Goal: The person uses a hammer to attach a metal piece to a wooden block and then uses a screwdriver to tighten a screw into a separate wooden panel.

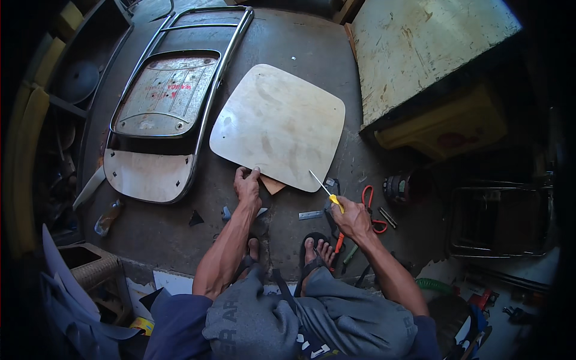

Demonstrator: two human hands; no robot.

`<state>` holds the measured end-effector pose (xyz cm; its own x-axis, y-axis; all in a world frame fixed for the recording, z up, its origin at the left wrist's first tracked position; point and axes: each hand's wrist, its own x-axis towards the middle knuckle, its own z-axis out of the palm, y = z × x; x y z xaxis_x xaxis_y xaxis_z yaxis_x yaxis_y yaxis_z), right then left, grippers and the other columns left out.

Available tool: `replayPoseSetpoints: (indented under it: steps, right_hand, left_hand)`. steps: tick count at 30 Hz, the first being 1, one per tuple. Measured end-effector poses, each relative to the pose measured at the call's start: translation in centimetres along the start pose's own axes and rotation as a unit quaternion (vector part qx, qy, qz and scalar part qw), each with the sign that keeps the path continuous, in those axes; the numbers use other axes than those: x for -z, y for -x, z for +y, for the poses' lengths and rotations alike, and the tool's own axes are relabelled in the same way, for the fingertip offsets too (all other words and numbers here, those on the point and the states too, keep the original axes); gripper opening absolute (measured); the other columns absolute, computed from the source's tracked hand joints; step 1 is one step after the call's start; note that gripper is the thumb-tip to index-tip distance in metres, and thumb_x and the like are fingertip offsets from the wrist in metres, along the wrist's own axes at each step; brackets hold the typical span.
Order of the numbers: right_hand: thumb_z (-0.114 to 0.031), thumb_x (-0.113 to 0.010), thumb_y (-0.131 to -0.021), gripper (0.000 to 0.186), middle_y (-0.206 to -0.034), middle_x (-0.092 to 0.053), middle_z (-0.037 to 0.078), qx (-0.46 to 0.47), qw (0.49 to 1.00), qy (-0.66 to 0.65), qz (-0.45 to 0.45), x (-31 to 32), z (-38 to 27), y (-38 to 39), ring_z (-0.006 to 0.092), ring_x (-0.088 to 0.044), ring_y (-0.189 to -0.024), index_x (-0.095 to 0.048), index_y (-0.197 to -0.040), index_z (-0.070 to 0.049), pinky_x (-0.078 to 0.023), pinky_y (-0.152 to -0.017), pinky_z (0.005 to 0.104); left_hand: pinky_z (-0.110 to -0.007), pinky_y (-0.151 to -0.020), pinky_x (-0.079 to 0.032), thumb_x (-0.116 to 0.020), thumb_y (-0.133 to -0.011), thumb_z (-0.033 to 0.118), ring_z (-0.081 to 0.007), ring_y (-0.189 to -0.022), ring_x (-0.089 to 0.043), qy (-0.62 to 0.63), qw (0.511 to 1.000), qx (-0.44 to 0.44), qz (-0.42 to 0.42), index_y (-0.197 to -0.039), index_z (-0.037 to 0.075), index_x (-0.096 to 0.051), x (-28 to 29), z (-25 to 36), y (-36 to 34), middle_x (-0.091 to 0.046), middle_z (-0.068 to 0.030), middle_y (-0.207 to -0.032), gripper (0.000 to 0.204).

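A pale plywood panel [279, 120] with rounded corners and a few small holes lies on the dark floor in front of me. My left hand [247, 185] grips its near edge, thumb on top and fingers out of sight underneath. Under that same edge a small brown wood piece [272, 185] pokes out. My right hand [353, 217] is closed around the yellow handle of a screwdriver [335, 200]. The thin shaft points up and left, its tip over the panel's near right corner; whether it touches the wood I cannot tell.
A metal-framed folding chair [198, 129] lies flat at the left. Near my right hand are red-handled scissors [367, 195], a metal strip [311, 215] and a green rod [350, 254]. A worn pale cabinet [420, 54] stands far right. A plastic bottle [108, 217] lies left.
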<state>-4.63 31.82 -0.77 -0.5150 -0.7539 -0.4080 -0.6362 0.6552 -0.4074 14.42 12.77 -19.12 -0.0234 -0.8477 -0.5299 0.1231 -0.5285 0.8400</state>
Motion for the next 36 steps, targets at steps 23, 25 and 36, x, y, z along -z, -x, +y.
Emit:
replayPoseSetpoints:
  steps: [23,25,36]
  right_hand:
    - [-0.035,-0.055,-0.095,0.040,-0.088,-0.072,0.021,0.014,0.991,0.121,-0.061,1.0,-2.8,3.1,0.0420,-0.070,-0.085,-0.063,-0.130,-0.018,-0.055,-0.077,0.0539]
    - [-0.034,-0.055,-0.095,0.037,-0.086,-0.072,0.021,0.033,0.991,0.120,-0.052,0.8,-3.0,2.9,0.0420,-0.070,-0.083,-0.065,-0.126,-0.016,-0.055,-0.075,0.0547]
    - [-0.026,-0.058,-0.091,0.037,-0.080,-0.070,0.023,0.142,0.948,0.271,-0.087,2.3,-5.7,0.1,0.0412,-0.070,-0.071,-0.063,-0.123,-0.008,-0.055,-0.065,0.0526]
  left_hand:
    - [-0.053,-0.104,-0.051,-0.049,-0.100,0.001,-0.0304,-0.122,-0.059,0.129,0.940,0.274,-0.159,-0.141,0.005,-0.042,-4.9,-2.9,9.4,-0.056,-0.0141,-0.135,0.041]
    - [-0.052,-0.102,-0.053,-0.050,-0.100,0.000,-0.0305,-0.120,-0.060,0.121,0.942,0.269,-0.159,-0.139,0.004,-0.043,-4.8,-3.0,9.3,-0.057,-0.0141,-0.134,0.040]
    - [-0.047,-0.094,-0.059,-0.054,-0.099,0.001,-0.0280,-0.112,-0.064,0.097,0.958,0.236,-0.133,-0.131,0.001,-0.047,-5.1,-3.4,9.4,-0.060,-0.0138,-0.125,0.033]
